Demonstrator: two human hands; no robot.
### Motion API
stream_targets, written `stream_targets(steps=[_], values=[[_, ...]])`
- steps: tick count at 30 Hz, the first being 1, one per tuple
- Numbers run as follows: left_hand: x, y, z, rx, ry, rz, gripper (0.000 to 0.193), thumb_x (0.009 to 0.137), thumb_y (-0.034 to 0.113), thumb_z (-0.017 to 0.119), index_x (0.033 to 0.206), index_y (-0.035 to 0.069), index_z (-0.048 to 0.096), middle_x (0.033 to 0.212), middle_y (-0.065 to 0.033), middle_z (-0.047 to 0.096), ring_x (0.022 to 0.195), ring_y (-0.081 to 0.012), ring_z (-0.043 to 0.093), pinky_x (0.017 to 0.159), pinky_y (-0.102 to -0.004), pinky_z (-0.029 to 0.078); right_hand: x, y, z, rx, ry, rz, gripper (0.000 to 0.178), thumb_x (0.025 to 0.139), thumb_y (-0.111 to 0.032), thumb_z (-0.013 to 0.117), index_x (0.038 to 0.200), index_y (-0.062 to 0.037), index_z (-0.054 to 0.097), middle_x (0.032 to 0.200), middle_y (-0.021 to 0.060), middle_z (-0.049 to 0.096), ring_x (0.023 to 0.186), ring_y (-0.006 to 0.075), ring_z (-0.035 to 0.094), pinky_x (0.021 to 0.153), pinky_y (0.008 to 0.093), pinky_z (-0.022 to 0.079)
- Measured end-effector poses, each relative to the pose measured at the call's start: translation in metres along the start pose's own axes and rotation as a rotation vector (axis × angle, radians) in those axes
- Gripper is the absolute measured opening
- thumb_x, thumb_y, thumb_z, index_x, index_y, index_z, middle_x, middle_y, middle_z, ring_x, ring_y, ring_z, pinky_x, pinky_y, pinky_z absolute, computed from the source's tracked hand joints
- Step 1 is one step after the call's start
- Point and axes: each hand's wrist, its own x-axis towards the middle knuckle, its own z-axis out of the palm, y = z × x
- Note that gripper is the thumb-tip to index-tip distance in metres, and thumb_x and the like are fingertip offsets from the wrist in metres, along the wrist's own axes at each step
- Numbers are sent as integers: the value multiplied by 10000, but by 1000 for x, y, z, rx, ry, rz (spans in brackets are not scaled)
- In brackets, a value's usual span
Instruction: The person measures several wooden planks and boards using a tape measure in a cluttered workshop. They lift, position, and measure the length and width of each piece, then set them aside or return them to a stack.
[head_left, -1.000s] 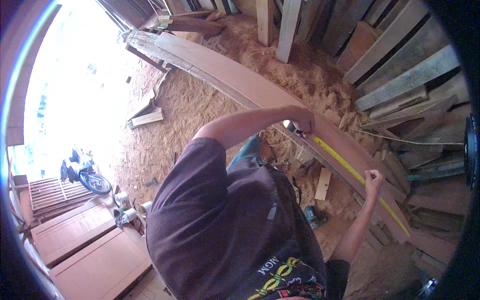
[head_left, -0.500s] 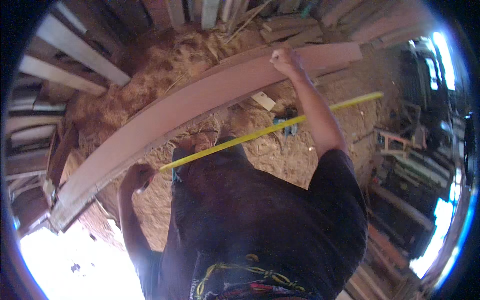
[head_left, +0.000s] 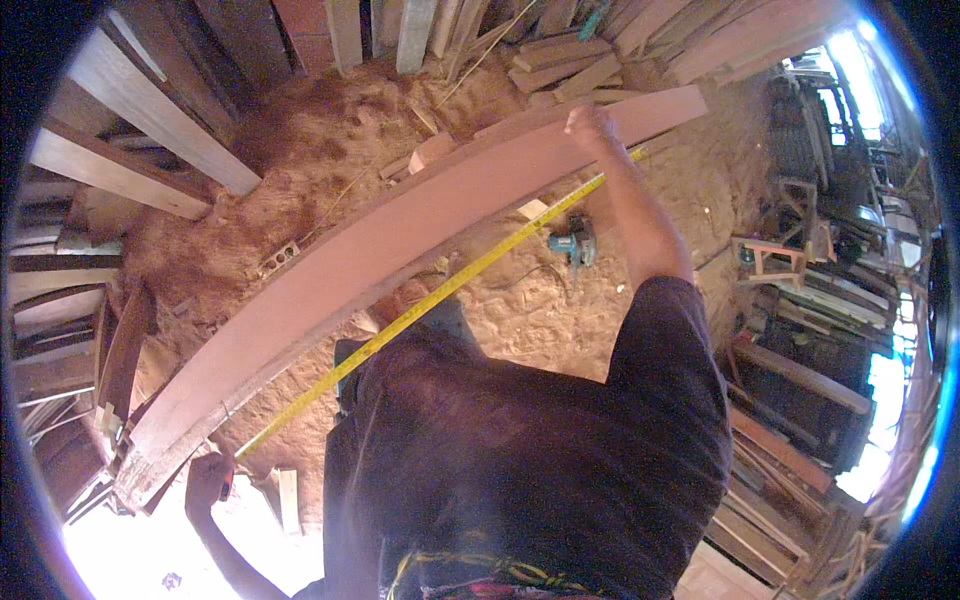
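Observation:
A long, wide reddish plank [head_left: 380, 235] runs diagonally in front of me, from the lower left to the upper right. At its near left end my left hand [head_left: 207, 478] is closed around a tape measure, its case mostly covered by the fingers. The yellow blade [head_left: 420, 310] stretches from there along the plank's near side and passes beneath my right forearm. Over the plank's far right part, my right hand [head_left: 592, 127] is curled into a fist. Whether anything is inside those fingers, I cannot make out.
A teal power tool [head_left: 574, 243] lies on the sawdust-covered ground right of the blade. Timber boards [head_left: 160, 105] lean at the far left, and short wood pieces [head_left: 565, 68] are stacked beyond the plank. A small wooden frame [head_left: 775, 262] and more lumber [head_left: 800, 375] stand at the right.
My left hand has moved down and left with the tape measure, toward the plank's near end. The blade has shifted the same way and slants more steeply. My right hand has moved slightly right.

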Motion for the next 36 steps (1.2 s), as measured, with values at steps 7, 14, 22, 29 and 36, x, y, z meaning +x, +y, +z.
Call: stream_targets(steps=[7, 14, 22, 29, 36], values=[[-31, -41, -24, 34, 66, -35, 194, 889, 149, 672, 764, 2, 693, 640, -73, 624, 610, -134, 593, 568, -342, 441, -4, -18, -40, 107, -155, 230, 220, 831, -340, 714, 946, -168, 787, 1058, 150, 742, 1037, 363, 696, 915, 474, 553], [-3, -47, -44, 9, 50, -99, 164, 881, 125, 657, 789, 1, 712, 653, -79, 630, 627, -146, 600, 581, -345, 439, -13, -33, -54, 199, -18, 405, 233, 846, -293, 636, 955, -154, 787, 1049, 168, 738, 1009, 369, 703, 897, 470, 559], [50, -4, -46, 195, 174, 104, 185, 898, 166, 640, 781, 31, 686, 614, -68, 599, 555, -163, 563, 549, -356, 441, -23, 7, -11, 229, 26, 128, 194, 856, -233, 630, 899, -94, 759, 980, 161, 740, 923, 341, 707, 835, 452, 552], [85, -43, -90, 180, 170, -27, 262, 928, 267, 663, 784, 48, 660, 605, -56, 580, 545, -164, 546, 556, -365, 444, 12, 77, 29, 323, 61, -205, 216, 862, -270, 667, 923, -80, 749, 965, 143, 745, 899, 308, 707, 820, 435, 541], [140, -80, -91, 253, 288, 293, 318, 953, 355, 680, 852, 53, 686, 641, -56, 585, 613, -167, 559, 621, -377, 454, 19, 112, 54, 286, -24, -226, 310, 857, -365, 697, 1019, -107, 758, 1047, 151, 745, 954, 314, 715, 845, 431, 541]])
